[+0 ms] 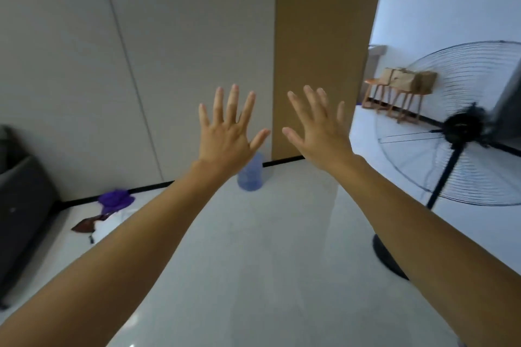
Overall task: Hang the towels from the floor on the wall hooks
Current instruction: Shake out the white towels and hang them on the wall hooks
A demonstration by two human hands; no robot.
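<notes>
Head view has us looking along both bare forearms, which we stretch out ahead over a pale glossy floor (pixel 253 276). Our left hand (pixel 227 138) and right hand (pixel 318 135) are raised side by side with their backs toward us, the thumbs near each other but apart. All the fingers are straight and spread wide, released, and they touch no object.

The towels lie well to our left on the floor, close against the black baseboard of the grey wall (pixel 169 51). A purple towel (pixel 117 200) is bunched nearest the wall, a dark reddish-brown one (pixel 84 225) lies flat just beside it, and a white one (pixel 112 229) is partly hidden behind our left forearm. Just beyond them, at the left edge, stands a dark sofa (pixel 22 205).

Below our left hand, a translucent blue bottle (pixel 251 177) stands on the floor at the foot of the wall, next to a tall brown panel (pixel 318 51). On our right a large black pedestal fan (pixel 462 127) stands near our right forearm, with wooden stools (pixel 394 101) further back against the white wall.
</notes>
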